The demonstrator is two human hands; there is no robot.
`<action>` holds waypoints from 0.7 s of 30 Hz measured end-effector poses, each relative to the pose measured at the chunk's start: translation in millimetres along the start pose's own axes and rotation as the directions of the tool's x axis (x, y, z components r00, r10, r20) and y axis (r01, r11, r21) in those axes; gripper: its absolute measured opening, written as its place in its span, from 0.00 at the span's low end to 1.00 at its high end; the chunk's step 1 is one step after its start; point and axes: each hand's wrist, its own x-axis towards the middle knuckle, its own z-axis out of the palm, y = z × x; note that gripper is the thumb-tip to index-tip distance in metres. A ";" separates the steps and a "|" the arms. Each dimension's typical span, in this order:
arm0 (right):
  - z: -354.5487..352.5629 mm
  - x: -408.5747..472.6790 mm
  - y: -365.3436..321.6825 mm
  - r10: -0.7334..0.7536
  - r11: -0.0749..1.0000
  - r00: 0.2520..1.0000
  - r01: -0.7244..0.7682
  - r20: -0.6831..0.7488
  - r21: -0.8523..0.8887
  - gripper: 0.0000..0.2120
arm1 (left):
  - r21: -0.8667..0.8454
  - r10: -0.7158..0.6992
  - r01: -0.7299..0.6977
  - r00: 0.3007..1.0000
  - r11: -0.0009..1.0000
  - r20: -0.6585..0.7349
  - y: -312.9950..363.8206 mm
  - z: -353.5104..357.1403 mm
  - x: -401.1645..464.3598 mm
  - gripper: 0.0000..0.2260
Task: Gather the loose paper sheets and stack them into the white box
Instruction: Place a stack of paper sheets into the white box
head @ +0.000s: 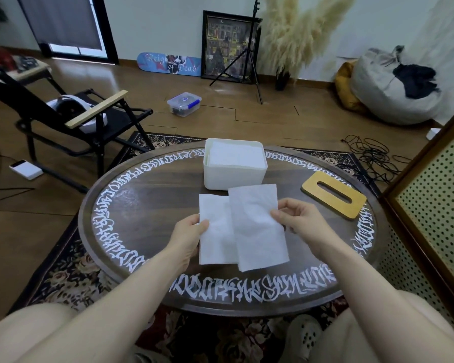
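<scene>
Two white paper sheets are held above the round dark desk (152,195), whose rim is ringed with white lettering. The left hand (188,233) pinches the left sheet (215,239) at its left edge, thumb on top and fingers underneath. The right hand (298,218) pinches the right sheet (257,226) at its right edge, fingers curled round the border. The right sheet lies tilted and overlaps the left sheet along the middle, its upper corner reaching up in front of the near wall of the white box (233,176).

The white box stands on the far part of the desk, open at the top, with a stack of paper (235,154) inside it filling it almost to the rim. To the right of the box, apart from it, a flat wooden lid (333,195) with a long slot lies on the desk.

The desk stands on a flowered rug (63,279). On the wooden floor beyond, a black folding chair (89,121) stands at the left with a white headset on its seat, and a clear plastic container (184,104) with a blue clasp sits further back. A tripod (247,58), a framed picture (227,45), a skateboard deck (169,63) and pampas grass (294,35) stand along the far wall.
</scene>
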 end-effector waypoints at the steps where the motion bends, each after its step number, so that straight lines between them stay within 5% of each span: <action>1: 2.8 1.3 0.1 0.010 1.000 1.000 -0.010 0.000 0.021 0.06 | -0.005 0.005 -0.005 1.000 1.000 0.009 -0.9 2.0 -0.2 0.09; 21: 29.8 20.2 29.3 0.118 0.990 0.984 -0.127 -0.134 -0.065 0.06 | -0.218 -0.034 0.082 0.976 0.972 0.215 -2.7 15.0 -8.0 0.10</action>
